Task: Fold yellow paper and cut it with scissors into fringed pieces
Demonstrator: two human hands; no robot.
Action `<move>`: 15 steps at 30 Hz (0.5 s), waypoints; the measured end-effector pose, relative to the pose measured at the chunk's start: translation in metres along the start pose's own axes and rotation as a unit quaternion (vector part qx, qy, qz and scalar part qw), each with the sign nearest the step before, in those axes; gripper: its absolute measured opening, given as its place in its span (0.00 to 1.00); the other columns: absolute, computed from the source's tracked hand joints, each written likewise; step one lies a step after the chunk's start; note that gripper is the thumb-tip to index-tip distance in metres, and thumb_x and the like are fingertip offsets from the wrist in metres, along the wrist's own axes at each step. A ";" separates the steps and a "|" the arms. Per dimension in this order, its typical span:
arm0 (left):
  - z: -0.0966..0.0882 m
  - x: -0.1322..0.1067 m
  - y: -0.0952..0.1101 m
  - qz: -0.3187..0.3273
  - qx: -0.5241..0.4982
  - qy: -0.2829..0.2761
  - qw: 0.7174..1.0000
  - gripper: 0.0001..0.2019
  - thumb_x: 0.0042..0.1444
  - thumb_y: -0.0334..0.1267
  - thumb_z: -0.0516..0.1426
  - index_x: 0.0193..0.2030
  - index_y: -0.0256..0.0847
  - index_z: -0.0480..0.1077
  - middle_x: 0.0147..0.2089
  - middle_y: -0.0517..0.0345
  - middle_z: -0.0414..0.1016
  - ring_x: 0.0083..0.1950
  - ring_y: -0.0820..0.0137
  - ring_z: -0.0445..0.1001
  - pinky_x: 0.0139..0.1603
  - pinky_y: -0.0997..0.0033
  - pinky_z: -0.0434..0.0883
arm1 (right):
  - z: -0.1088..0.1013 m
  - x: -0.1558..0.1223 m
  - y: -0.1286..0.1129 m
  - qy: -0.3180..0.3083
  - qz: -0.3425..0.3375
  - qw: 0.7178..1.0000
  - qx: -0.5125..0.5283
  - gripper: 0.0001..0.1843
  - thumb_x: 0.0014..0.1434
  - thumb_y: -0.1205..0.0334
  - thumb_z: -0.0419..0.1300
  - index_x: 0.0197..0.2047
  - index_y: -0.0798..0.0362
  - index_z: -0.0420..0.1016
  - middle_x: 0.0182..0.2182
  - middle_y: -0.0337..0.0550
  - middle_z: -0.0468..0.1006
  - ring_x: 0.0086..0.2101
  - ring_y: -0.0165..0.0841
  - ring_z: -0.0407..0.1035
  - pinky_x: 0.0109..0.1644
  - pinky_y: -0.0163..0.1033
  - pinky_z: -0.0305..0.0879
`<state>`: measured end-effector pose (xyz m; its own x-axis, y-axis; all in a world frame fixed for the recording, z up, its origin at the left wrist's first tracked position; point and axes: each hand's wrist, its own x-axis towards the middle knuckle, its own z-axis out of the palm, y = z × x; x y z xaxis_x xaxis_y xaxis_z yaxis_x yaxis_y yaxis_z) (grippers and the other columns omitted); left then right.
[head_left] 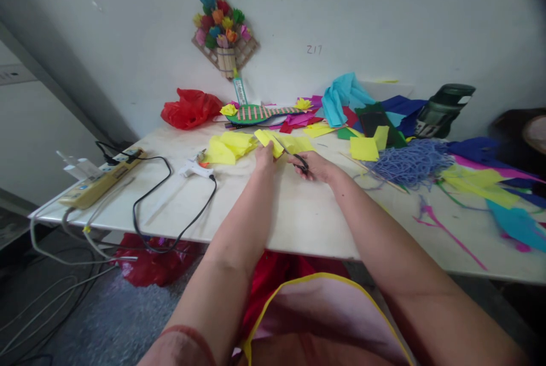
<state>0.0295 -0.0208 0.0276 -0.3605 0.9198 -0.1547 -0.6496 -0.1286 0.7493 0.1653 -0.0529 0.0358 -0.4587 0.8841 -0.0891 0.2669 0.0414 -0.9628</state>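
My left hand (265, 156) is closed on a piece of yellow crepe paper (263, 137), held up a little over the table. In my right hand (314, 167) is a pair of scissors (302, 164) with dark handles, its blades reaching left to the paper's edge. How far the blades are apart is hard to make out. Behind and beside my hands lies a larger yellow crepe sheet (230, 147), crumpled on the white table (307, 223).
A white glue gun (196, 169) with a black cord lies left, near a power strip (102, 178). A red plastic bag (190, 109), a decorated green piece (260, 114), coloured paper, blue shredded strands (412, 162) and a dark bottle (443, 111) line the back and right.
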 end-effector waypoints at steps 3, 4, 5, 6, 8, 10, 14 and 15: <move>0.000 0.000 -0.002 -0.002 0.003 -0.010 1.000 0.05 0.51 0.28 0.52 0.34 0.37 0.66 0.29 0.56 0.71 0.29 0.69 0.72 0.36 0.63 0.71 | -0.002 -0.001 0.000 -0.002 0.009 1.000 0.012 0.17 0.53 0.48 0.55 0.32 0.56 0.65 0.14 0.32 0.65 0.11 0.20 0.57 0.10 0.27 0.45; 0.000 0.000 -0.003 -0.001 0.004 -0.016 1.000 0.05 0.50 0.28 0.52 0.34 0.37 0.66 0.29 0.56 0.71 0.29 0.70 0.72 0.36 0.64 0.71 | -0.002 -0.001 0.000 -0.003 0.010 1.000 0.016 0.18 0.52 0.48 0.55 0.32 0.56 0.64 0.14 0.32 0.65 0.11 0.21 0.57 0.10 0.27 0.46; 0.000 0.000 -0.004 0.000 0.005 -0.021 1.000 0.04 0.50 0.29 0.53 0.34 0.38 0.66 0.28 0.56 0.71 0.29 0.70 0.72 0.36 0.65 0.71 | -0.002 -0.001 0.000 -0.002 0.011 1.000 0.019 0.18 0.52 0.47 0.55 0.32 0.56 0.64 0.14 0.33 0.65 0.11 0.21 0.57 0.09 0.27 0.45; 0.000 0.000 -0.005 0.001 0.006 -0.026 1.000 0.04 0.50 0.28 0.53 0.34 0.38 0.66 0.28 0.56 0.71 0.29 0.71 0.72 0.35 0.66 0.71 | -0.003 -0.001 0.000 -0.002 0.012 1.000 0.020 0.19 0.51 0.47 0.55 0.32 0.56 0.64 0.15 0.33 0.65 0.12 0.21 0.57 0.09 0.27 0.46; 0.000 0.001 -0.007 0.001 0.009 -0.031 0.999 0.04 0.50 0.29 0.53 0.33 0.38 0.66 0.27 0.57 0.70 0.27 0.72 0.71 0.35 0.68 0.70 | -0.003 -0.001 0.000 0.002 0.013 1.000 0.018 0.20 0.50 0.46 0.56 0.31 0.56 0.64 0.15 0.33 0.66 0.12 0.21 0.58 0.09 0.27 0.46; 0.000 0.001 -0.008 0.002 0.012 -0.034 0.999 0.03 0.50 0.29 0.53 0.32 0.37 0.66 0.26 0.57 0.70 0.25 0.73 0.70 0.33 0.69 0.70 | -0.003 0.000 0.000 0.006 0.016 1.000 0.014 0.20 0.49 0.45 0.57 0.31 0.56 0.64 0.14 0.33 0.66 0.12 0.21 0.58 0.09 0.27 0.46; 0.001 0.001 -0.010 0.001 0.021 -0.038 0.999 0.01 0.50 0.30 0.53 0.30 0.37 0.65 0.26 0.57 0.70 0.24 0.74 0.69 0.31 0.71 0.70 | -0.003 0.001 0.001 0.011 0.015 1.000 0.016 0.21 0.48 0.44 0.57 0.31 0.56 0.65 0.14 0.33 0.66 0.11 0.21 0.58 0.09 0.27 0.46; 0.001 0.001 -0.010 0.002 0.022 -0.037 0.999 0.01 0.51 0.30 0.53 0.29 0.37 0.64 0.26 0.58 0.70 0.24 0.74 0.69 0.30 0.71 0.70 | -0.003 0.002 0.002 0.013 0.015 1.000 0.015 0.21 0.48 0.44 0.57 0.31 0.56 0.65 0.14 0.33 0.66 0.11 0.21 0.58 0.09 0.27 0.45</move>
<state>0.0365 -0.0183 0.0205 -0.3111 0.9445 -0.1055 -0.6176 -0.1166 0.7778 0.1675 -0.0499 0.0349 -0.4291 0.8963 -0.1121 0.2539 0.0006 -0.9672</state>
